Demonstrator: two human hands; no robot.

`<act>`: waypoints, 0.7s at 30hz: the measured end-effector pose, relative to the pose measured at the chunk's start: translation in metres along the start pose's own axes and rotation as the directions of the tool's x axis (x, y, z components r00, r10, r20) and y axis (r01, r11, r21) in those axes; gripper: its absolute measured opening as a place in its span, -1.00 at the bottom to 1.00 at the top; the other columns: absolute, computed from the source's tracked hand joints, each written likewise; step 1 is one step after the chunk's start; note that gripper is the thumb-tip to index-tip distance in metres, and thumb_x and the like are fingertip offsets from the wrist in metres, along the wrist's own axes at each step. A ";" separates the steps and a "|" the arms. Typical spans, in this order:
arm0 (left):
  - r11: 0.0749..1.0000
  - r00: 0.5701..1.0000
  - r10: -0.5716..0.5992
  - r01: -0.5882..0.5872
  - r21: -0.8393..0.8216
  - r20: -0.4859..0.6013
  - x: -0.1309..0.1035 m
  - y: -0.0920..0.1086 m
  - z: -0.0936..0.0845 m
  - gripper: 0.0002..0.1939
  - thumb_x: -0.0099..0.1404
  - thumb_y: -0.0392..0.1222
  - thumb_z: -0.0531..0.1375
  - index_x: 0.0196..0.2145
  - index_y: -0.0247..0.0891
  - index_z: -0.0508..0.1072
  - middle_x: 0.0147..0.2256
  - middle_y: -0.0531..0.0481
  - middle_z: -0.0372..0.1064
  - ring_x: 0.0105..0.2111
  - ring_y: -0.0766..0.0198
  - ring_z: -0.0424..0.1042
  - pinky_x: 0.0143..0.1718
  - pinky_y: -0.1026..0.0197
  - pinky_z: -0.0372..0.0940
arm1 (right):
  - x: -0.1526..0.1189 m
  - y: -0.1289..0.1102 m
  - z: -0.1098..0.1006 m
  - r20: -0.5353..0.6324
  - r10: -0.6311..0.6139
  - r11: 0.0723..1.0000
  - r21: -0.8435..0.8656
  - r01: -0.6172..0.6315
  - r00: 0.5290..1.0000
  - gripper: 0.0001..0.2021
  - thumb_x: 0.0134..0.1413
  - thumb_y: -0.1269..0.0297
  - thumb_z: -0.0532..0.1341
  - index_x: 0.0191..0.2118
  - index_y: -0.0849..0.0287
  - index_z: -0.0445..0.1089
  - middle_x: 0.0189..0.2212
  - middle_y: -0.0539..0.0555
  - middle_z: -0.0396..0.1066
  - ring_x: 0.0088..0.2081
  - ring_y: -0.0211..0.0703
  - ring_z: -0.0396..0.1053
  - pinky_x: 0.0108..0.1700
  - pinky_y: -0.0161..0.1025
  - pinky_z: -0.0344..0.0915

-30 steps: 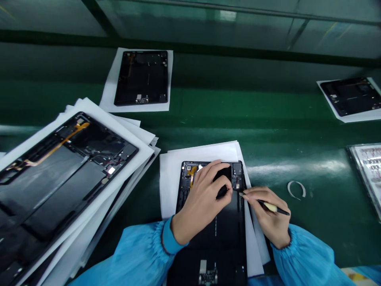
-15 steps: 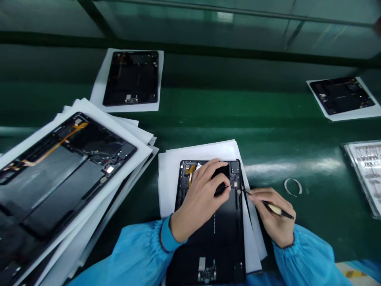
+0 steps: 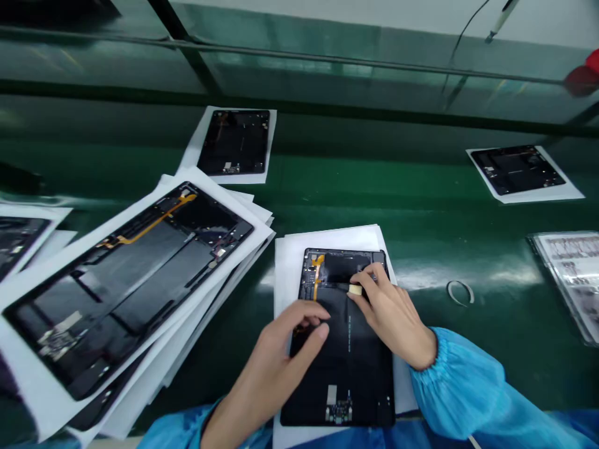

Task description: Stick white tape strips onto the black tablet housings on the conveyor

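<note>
An opened tablet housing [image 3: 369,374] lies on white sheets in front of me, its circuitry and an orange ribbon cable exposed. My right hand [image 3: 393,312] is over its upper right part, thumb and fingers pinching a slim tool's cream handle [image 3: 354,289]. The tool's tip is hidden or too small to make out. Over the housing's left side, my left hand [image 3: 290,355] hovers with thumb and fingers apart, holding nothing. The white sheets [image 3: 287,268] show around the housing's edges.
To the left is a stack of tablet housings [image 3: 150,274] interleaved with white sheets. Two more housings, one left [image 3: 238,143] and one right [image 3: 519,168], lie farther back. A curled strip [image 3: 461,292] and a clear tray of small parts [image 3: 573,268] are at right.
My left hand has drawn back from the top of the housing and its fingers have parted. My right hand has moved left over the housing with the tool. The view has shifted.
</note>
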State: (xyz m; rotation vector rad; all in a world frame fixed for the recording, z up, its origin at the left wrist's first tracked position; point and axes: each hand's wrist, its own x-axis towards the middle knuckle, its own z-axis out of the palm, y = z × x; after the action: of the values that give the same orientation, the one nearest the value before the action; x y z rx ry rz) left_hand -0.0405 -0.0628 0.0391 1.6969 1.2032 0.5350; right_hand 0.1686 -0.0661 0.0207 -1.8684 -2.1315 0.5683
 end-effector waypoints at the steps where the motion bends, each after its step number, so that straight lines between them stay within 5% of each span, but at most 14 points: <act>1: 0.999 0.998 -0.029 0.030 -0.013 0.049 -0.007 -0.001 0.003 -0.88 0.38 -0.15 0.13 -0.22 -0.15 0.46 -0.28 0.00 0.45 -0.27 0.24 0.46 -0.23 0.25 0.37 | 0.002 0.000 0.001 -0.002 -0.013 1.000 0.013 0.013 1.000 -0.88 0.25 0.34 0.14 -0.11 0.14 0.33 -0.15 0.10 0.32 -0.40 -0.20 0.41 -0.44 -0.26 0.35; 6: 0.935 0.971 -0.164 0.210 -0.285 0.175 -0.021 0.007 0.023 -0.68 0.40 0.05 0.08 -0.22 -0.20 0.51 -0.34 -0.04 0.49 -0.35 0.24 0.46 -0.31 0.27 0.39 | -0.023 -0.015 -0.020 -0.138 -0.123 0.970 0.190 0.148 0.983 -0.89 0.30 0.40 0.07 -0.19 0.11 0.31 -0.26 0.05 0.34 -0.34 -0.23 0.43 -0.37 -0.32 0.36; 11: 0.760 0.945 -0.208 0.318 -0.567 0.251 -0.027 0.014 0.029 -0.53 0.22 0.25 0.23 -0.24 -0.25 0.57 -0.39 -0.06 0.53 -0.39 0.23 0.48 -0.34 0.28 0.41 | -0.079 -0.038 -0.030 -0.212 -0.337 0.935 0.040 0.353 0.917 -0.70 0.40 0.39 -0.12 -0.11 0.13 0.36 -0.38 0.04 0.43 -0.45 -0.26 0.45 -0.40 -0.31 0.36; 16: 0.787 0.956 -0.224 0.291 -0.544 0.188 -0.035 0.008 0.035 -0.69 0.27 0.06 0.26 -0.34 -0.26 0.60 -0.41 -0.05 0.56 -0.41 0.23 0.50 -0.32 0.28 0.41 | -0.089 -0.034 -0.023 -0.239 -0.336 0.933 0.048 0.356 0.911 -0.73 0.38 0.39 -0.04 0.01 0.15 0.35 -0.33 0.05 0.49 -0.44 -0.26 0.48 -0.36 -0.32 0.40; 21: 0.944 0.994 -0.039 0.069 -0.321 0.101 -0.036 0.010 0.037 -0.82 0.34 -0.14 0.21 -0.32 -0.17 0.62 -0.38 0.02 0.58 -0.38 0.26 0.53 -0.29 0.33 0.40 | -0.078 -0.030 -0.028 -0.233 -0.355 0.931 -0.004 0.365 0.905 -0.55 0.41 0.41 -0.23 -0.03 0.25 0.40 -0.37 0.08 0.49 -0.52 -0.29 0.44 -0.44 -0.34 0.41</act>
State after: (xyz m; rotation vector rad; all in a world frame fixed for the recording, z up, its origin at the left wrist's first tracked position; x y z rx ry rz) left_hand -0.0223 -0.1115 0.0372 1.3892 1.0280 0.5790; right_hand 0.1656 -0.1421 0.0645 -1.3870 -2.2099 0.2928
